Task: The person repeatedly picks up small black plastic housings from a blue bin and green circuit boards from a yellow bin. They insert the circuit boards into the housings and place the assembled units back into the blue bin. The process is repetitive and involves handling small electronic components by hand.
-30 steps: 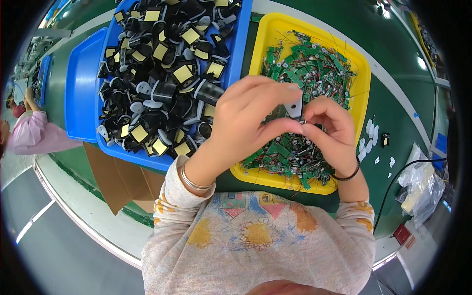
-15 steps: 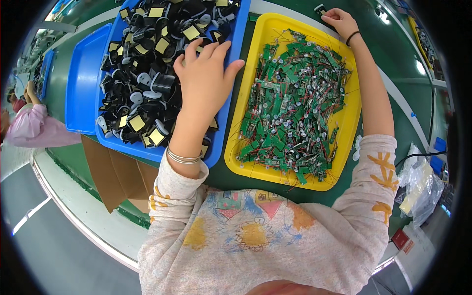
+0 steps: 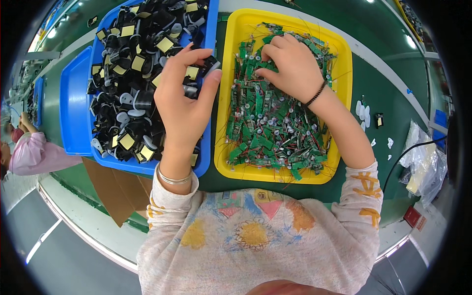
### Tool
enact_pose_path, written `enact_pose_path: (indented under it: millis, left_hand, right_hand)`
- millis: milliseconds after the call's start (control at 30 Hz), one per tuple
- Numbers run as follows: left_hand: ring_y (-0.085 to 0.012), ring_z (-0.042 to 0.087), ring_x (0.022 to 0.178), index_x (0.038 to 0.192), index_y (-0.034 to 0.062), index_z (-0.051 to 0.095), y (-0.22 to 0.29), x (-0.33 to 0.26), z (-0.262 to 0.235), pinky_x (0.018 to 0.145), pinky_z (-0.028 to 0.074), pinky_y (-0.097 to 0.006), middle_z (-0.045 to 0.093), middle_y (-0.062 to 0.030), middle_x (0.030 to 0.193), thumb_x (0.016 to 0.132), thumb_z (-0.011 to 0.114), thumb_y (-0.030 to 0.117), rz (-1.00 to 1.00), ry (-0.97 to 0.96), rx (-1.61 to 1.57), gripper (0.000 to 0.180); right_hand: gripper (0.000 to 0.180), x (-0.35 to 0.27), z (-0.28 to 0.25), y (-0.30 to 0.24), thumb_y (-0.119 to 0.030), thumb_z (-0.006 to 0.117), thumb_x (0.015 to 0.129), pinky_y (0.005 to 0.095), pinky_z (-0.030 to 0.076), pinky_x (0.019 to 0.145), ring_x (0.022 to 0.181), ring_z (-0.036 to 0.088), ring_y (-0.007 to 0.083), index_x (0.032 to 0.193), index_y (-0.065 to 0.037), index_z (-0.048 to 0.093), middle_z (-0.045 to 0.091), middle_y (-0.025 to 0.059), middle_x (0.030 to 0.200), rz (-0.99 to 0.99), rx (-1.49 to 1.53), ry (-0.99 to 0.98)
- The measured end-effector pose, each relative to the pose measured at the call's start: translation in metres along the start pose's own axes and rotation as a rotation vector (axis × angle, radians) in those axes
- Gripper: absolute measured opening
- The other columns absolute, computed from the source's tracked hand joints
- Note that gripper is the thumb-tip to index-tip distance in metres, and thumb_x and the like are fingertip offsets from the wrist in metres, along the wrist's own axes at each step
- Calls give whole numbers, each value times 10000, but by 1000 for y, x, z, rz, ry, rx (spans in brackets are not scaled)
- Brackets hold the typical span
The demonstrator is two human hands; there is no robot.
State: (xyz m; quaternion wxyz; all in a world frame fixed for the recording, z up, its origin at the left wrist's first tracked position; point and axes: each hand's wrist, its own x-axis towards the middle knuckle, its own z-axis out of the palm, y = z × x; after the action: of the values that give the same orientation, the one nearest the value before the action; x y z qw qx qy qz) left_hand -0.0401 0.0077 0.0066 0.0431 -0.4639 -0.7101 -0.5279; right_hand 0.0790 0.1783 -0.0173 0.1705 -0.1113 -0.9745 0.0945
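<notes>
My left hand [image 3: 183,96] is above the right side of a blue tray [image 3: 212,29]. Between its thumb and fingers is a small black plastic housing [image 3: 211,64] with a grey edge. Below lie many similar black housings [image 3: 145,98], some with pale yellow square pads, others with grey oval caps. Over the upper part of a yellow tray [image 3: 346,73], my right hand [image 3: 292,64] reaches into a pile of small green circuit boards [image 3: 268,142] with thin wires. Its thumb and index fingertip show apart, with nothing visible between them; the other fingertips are partly hidden.
An empty-looking second blue tray [image 3: 73,113] adjoins on the left, above a cardboard box [image 3: 113,189]. White oval pieces [image 3: 363,113] and one black housing [image 3: 379,120] lie right of the yellow tray. Farther right are a plastic bag [image 3: 423,162] and black cable. A co-worker's pink sleeve [image 3: 42,152] shows far left.
My right hand has come from beyond the yellow tray's far right corner onto the circuit boards. My left hand, earlier spread over the black housings, now grips one. The view has shifted slightly.
</notes>
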Motion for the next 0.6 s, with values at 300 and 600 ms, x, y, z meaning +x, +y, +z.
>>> enact_pose_path:
  millis: [300, 600]
  left_hand:
    - [-151, 582, 887, 1053, 9, 500, 10, -14, 3, 721, 464, -240, 572, -72, 990, 785, 598, -7, -587, -121, -776, 286]
    - [-164, 599, 888, 1109, -29, 481, 25, -25, 22, 734, 507, -263, 552, -108, 1033, 790, 614, 11, -881, -428, -1146, 349]
  right_hand:
    - [105, -17, -28, -21, -132, 551, 841, 305, 446, 681, 734, 581, 185, 819, -35, 519, 565, 62, 729, 272, 868, 274]
    - [148, -54, -31, -45, -189, 437, 924, 246, 397, 753, 762, 494, 144, 988, -56, 442, 471, 27, 755, 400, 2230, 20]
